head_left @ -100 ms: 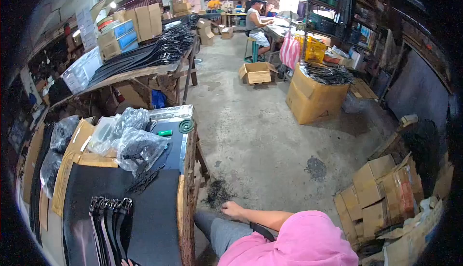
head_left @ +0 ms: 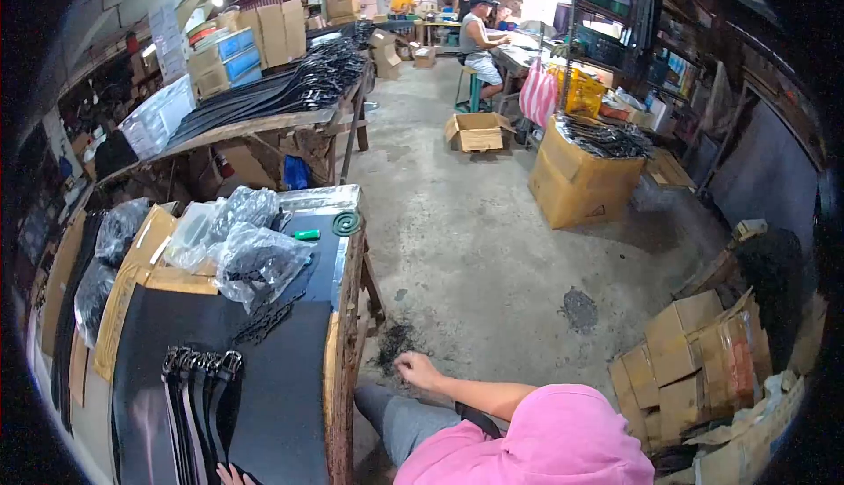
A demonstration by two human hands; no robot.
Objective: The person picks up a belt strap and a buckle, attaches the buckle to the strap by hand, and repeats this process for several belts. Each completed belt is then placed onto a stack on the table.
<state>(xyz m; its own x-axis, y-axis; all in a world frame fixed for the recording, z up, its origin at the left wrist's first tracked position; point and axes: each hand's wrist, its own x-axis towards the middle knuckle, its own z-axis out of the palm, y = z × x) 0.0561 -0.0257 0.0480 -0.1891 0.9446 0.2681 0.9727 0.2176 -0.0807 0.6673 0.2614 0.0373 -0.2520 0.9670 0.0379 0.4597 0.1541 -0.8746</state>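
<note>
At the bottom edge of the head view, my left hand (head_left: pixel 230 474) is only partly seen, its fingers stretched out over the lower ends of several black belts (head_left: pixel 195 401). The belts lie side by side, buckles at the far end, on a black sheet (head_left: pixel 286 388) covering the bench. My right hand (head_left: pixel 418 370) hovers beside the bench near my knee, fingers curled in, with nothing seen in it. Beyond the buckles lies a small heap of black chain-like pieces (head_left: pixel 264 322).
Clear plastic bags (head_left: pixel 264 261), a green roll (head_left: pixel 346 223) and a small green object (head_left: pixel 307 234) lie on the bench's far half. More belts cover another table (head_left: pixel 264 146). Cardboard boxes (head_left: pixel 694 353) are stacked at right. A person (head_left: pixel 479 41) sits farther back.
The view has shifted slightly. More of my left hand shows at the belts' lower ends, and my right hand has moved a little up and to the left.
</note>
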